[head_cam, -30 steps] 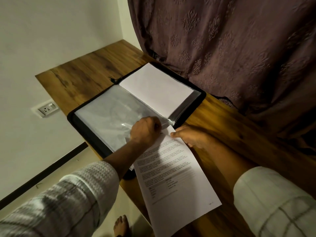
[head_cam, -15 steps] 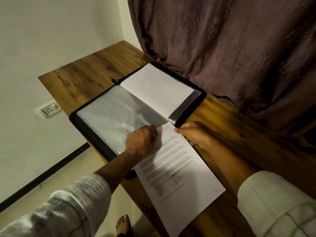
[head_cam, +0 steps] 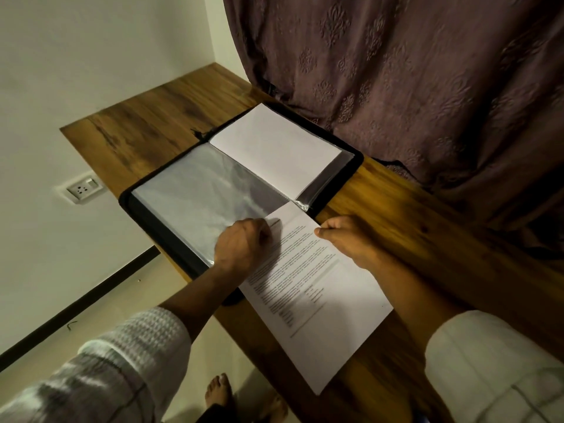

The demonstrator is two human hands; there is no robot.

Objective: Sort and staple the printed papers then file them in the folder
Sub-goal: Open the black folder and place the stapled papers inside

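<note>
White printed sheet (head_cam: 317, 300), thin paper with black text blocks, lies flat on the wooden table (head_cam: 152, 117). Its long axis runs from the near table edge diagonally away toward the folder. The leading short edge sits between both hands and just overlaps the near rim of the black zip folder (head_cam: 125, 199). The rest of the sheet trails back from the hands toward the body.

Right hand (head_cam: 348, 236): thumb on top of the sheet's right edge near the leading corner, fingers tucked under, so it looks clamped on the sheet.

Left hand (head_cam: 241, 245): knuckles up, fingers curled at the sheet's left leading corner, right where the clear plastic sleeve (head_cam: 198, 193) ends. Can't tell whether it pinches the sleeve lip or the paper corner.

Key relation: the sleeve lies ahead of the left hand, in line with the sheet's long axis. My read is that the next move is a straight push forward, with the left hand nearer the mouth. The sleeve is glossy, wrinkled and limp, so it's likely to snag a corner.

On the folder's far half, ahead of the right hand, a blank white page (head_cam: 274, 148) sits in its own sleeve. A mauve embossed curtain (head_cam: 396, 71) hangs beyond it.
</note>
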